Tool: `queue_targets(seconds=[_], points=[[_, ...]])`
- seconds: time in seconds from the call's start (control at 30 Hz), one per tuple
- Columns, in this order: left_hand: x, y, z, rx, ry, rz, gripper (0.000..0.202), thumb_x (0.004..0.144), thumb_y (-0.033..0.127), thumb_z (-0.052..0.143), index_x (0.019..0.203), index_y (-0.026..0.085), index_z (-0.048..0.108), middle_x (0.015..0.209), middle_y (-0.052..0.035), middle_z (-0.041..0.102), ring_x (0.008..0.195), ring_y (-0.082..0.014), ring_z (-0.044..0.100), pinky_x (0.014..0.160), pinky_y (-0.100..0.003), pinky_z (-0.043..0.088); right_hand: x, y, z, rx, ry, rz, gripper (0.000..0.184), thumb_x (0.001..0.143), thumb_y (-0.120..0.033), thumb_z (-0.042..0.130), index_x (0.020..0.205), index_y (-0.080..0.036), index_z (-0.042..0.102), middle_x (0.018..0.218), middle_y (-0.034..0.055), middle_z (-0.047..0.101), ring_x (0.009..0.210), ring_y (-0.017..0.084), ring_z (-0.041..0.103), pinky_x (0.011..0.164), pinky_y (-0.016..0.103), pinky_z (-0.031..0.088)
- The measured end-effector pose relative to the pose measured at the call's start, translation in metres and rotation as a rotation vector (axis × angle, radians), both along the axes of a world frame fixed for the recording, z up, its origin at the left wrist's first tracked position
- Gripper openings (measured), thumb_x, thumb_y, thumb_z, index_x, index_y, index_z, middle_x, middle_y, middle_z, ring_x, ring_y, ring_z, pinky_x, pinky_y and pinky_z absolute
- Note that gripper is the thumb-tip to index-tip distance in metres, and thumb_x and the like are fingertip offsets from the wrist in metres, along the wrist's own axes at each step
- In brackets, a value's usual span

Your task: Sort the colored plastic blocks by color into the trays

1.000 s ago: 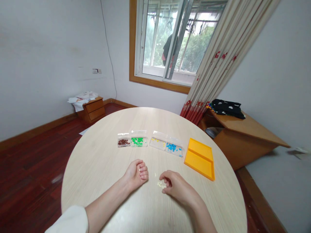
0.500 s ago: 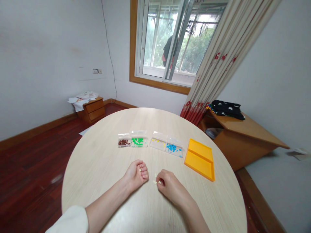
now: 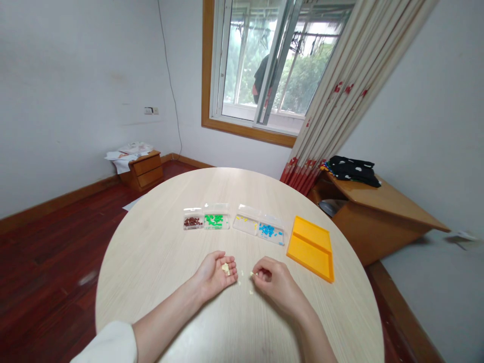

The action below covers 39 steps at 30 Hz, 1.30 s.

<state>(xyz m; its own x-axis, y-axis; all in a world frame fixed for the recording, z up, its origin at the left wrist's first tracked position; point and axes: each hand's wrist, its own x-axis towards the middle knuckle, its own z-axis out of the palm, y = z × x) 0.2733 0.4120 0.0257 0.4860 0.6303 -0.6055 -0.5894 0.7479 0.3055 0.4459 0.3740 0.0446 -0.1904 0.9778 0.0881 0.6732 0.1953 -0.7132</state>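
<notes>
Head view: I saw the white sleeve (image 3: 109, 345) and right forearm (image 3: 315, 333) cut off below.
Left hand (image 3: 216, 276): lay palm up, fingers open under pale pieces (image 3: 226, 268) clumped too tightly for me to count.
Right hand (image 3: 278, 286): fingers pinched a pale bit (image 3: 251, 273), shape unclear; its palm was hidden.
Desk (image 3: 212, 330): loose specks (image 3: 251, 292) lay between both hands, too small to make out.
</notes>
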Motion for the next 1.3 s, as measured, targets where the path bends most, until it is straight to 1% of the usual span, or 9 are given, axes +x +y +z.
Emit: queue_targets(seconds=[0.2, 0.33, 0.47, 0.53, 0.6, 0.7, 0.77, 0.93, 1.3], points=[[0.004, -0.006, 0.001, 0.010, -0.081, -0.120, 0.035, 0.084, 0.029, 0.036, 0.083, -0.001, 0.055, 0.074, -0.0205, 0.062, 0.075, -0.0267, 0.063, 0.078, -0.037, 0.046, -0.003, -0.001, 0.006, 0.087, 0.167, 0.000, 0.009, 0.073, -0.015, 0.052, 0.069, -0.016, 0.060, 0.069, 0.0015, 0.058, 0.062, 0.012, 0.053, 0.059, 0.022, 0.042], [0.006, -0.009, 0.001, 0.064, -0.196, -0.201, 0.043, 0.086, 0.030, 0.032, 0.090, -0.006, 0.054, 0.075, -0.0216, 0.062, 0.073, -0.0246, 0.063, 0.080, -0.036, 0.045, -0.014, -0.004, 0.005, 0.123, 0.212, 0.050, 0.010, 0.077, -0.019, 0.053, 0.074, -0.017, 0.062, 0.074, 0.0028, 0.060, 0.068, 0.013, 0.055, 0.062, 0.023, 0.043], [0.007, -0.009, 0.000, 0.042, -0.184, -0.179, 0.039, 0.086, 0.029, 0.034, 0.090, -0.004, 0.055, 0.073, -0.0210, 0.062, 0.074, -0.0252, 0.063, 0.075, -0.036, 0.046, -0.015, -0.004, 0.006, 0.161, 0.243, 0.008, 0.014, 0.082, -0.025, 0.051, 0.081, -0.017, 0.062, 0.082, 0.0060, 0.062, 0.077, 0.016, 0.058, 0.069, 0.026, 0.046], [0.006, -0.007, 0.000, 0.006, -0.128, -0.127, 0.030, 0.085, 0.025, 0.036, 0.081, 0.002, 0.055, 0.069, -0.0186, 0.062, 0.068, -0.0233, 0.062, 0.067, -0.035, 0.048, -0.012, -0.003, 0.008, 0.191, 0.253, -0.053, 0.017, 0.083, -0.028, 0.049, 0.082, -0.017, 0.062, 0.082, 0.0073, 0.063, 0.077, 0.017, 0.058, 0.069, 0.027, 0.046], [0.004, -0.003, 0.001, -0.029, -0.094, -0.058, 0.024, 0.083, 0.021, 0.038, 0.065, 0.010, 0.051, 0.055, -0.0100, 0.056, 0.051, -0.0157, 0.054, 0.051, -0.026, 0.045, -0.008, -0.002, 0.008, 0.190, 0.250, -0.102, 0.019, 0.082, -0.030, 0.048, 0.080, -0.017, 0.062, 0.079, 0.0074, 0.063, 0.075, 0.017, 0.058, 0.067, 0.027, 0.046], [-0.003, 0.004, 0.002, -0.058, -0.145, 0.036, 0.033, 0.081, 0.019, 0.037, 0.049, 0.017, 0.032, 0.039, 0.0027, 0.033, 0.032, -0.0061, 0.029, 0.034, -0.016, 0.023, -0.003, -0.001, 0.005, 0.059, 0.167, -0.067, 0.014, 0.078, -0.024, 0.051, 0.076, -0.016, 0.063, 0.073, 0.0046, 0.062, 0.067, 0.014, 0.056, 0.062, 0.024, 0.045], [-0.008, 0.007, 0.004, -0.055, -0.191, 0.075, 0.037, 0.081, 0.019, 0.037, 0.047, 0.018, 0.023, 0.038, 0.0050, 0.023, 0.031, -0.0049, 0.020, 0.033, -0.015, 0.014, -0.001, -0.003, 0.001, -0.051, 0.086, 0.000, 0.011, 0.073, -0.016, 0.053, 0.074, -0.016, 0.064, 0.070, 0.0023, 0.061, 0.063, 0.013, 0.055, 0.059, 0.022, 0.043], [-0.010, 0.008, 0.006, -0.047, -0.207, 0.092, 0.035, 0.079, 0.019, 0.037, 0.048, 0.018, 0.021, 0.041, 0.0055, 0.021, 0.032, -0.0046, 0.018, 0.034, -0.015, 0.012, -0.002, -0.006, -0.008, -0.195, -0.034, 0.110, 0.023, 0.061, -0.002, 0.054, 0.076, -0.016, 0.064, 0.071, 0.0005, 0.060, 0.062, 0.011, 0.054, 0.057, 0.020, 0.041], [-0.009, 0.008, 0.004, -0.043, -0.189, 0.089, 0.032, 0.078, 0.018, 0.038, 0.050, 0.018, 0.023, 0.042, 0.0053, 0.022, 0.033, -0.0050, 0.020, 0.034, -0.015, 0.014, -0.025, -0.006, -0.006, -0.093, -0.167, 0.137, 0.027, 0.068, -0.002, 0.049, 0.083, -0.016, 0.066, 0.078, 0.0035, 0.062, 0.073, 0.014, 0.056, 0.067, 0.022, 0.040]])
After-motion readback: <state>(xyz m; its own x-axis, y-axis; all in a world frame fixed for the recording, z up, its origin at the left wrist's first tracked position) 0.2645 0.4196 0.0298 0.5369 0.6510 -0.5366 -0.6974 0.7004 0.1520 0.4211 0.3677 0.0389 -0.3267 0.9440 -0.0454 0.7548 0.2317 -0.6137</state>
